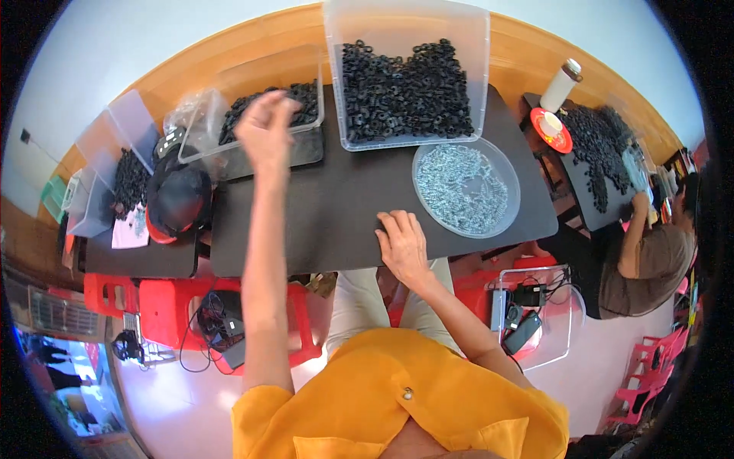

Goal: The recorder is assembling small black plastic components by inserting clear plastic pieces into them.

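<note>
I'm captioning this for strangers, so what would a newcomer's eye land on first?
Probably the big bin heaped with black parts at the far edge of the table, then the round tray of silvery pieces nearer and to the right. The left hand is raised by a shallower bin on the left; the right hand rests on the table.

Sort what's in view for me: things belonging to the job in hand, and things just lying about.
Likely part of the job:
left bin of black parts, beside the blurred left hand
large bin of black parts
round tray of silvery pieces, near the right hand

Probably just lying about:
white bottle
red plate
black device
</note>
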Motion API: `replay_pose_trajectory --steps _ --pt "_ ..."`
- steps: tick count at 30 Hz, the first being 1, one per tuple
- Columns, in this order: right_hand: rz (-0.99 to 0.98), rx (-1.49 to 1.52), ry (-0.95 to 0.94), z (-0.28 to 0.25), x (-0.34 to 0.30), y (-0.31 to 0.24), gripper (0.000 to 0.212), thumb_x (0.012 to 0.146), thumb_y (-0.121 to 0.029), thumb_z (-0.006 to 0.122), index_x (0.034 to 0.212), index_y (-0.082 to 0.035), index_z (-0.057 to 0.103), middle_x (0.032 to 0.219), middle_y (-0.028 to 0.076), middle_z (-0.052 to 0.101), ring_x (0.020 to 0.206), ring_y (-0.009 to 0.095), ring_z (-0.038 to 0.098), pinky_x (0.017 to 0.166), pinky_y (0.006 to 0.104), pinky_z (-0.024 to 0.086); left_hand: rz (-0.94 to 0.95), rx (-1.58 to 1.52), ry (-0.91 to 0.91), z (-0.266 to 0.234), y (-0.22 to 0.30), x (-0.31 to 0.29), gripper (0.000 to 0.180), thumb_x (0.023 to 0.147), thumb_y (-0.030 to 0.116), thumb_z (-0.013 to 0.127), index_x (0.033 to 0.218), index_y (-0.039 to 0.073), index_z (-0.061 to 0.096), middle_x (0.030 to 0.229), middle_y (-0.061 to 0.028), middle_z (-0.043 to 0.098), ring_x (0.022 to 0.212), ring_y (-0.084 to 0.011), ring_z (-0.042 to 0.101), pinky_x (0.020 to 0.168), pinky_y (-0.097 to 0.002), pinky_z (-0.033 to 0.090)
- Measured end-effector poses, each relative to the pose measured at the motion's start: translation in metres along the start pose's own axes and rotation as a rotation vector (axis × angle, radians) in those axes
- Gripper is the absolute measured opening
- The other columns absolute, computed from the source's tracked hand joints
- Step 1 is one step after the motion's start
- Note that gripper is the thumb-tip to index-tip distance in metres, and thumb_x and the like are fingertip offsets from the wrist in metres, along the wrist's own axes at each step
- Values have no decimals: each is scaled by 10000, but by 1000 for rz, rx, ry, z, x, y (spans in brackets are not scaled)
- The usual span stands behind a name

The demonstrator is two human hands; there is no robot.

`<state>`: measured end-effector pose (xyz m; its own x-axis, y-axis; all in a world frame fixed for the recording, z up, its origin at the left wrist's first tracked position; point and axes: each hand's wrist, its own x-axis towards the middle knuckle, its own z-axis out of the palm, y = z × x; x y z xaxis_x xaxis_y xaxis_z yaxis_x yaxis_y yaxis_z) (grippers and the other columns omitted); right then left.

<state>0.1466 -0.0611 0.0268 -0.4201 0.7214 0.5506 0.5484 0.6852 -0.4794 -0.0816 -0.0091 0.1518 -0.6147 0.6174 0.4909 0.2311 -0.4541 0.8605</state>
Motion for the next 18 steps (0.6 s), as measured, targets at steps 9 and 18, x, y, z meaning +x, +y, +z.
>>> replay_pose_trajectory --steps 9,18 --pt "-62 -14 4 1 -3 5 190 729 -52 603 912 -10 576 875 108 490 835 266 481 736 361 409 104 364 56 -8 -8 34 228 778 100 642 989 15 642 942 -93 626 518 -92 556 405 -193 434" --pt "-96 -5 38 2 -4 7 129 718 -48 588 840 -5 581 832 100 483 807 258 475 718 356 410 35 443 -561 87 -35 -13 151 741 89 617 868 23 666 711 -98 659 552 -159 621 505 -264 484"
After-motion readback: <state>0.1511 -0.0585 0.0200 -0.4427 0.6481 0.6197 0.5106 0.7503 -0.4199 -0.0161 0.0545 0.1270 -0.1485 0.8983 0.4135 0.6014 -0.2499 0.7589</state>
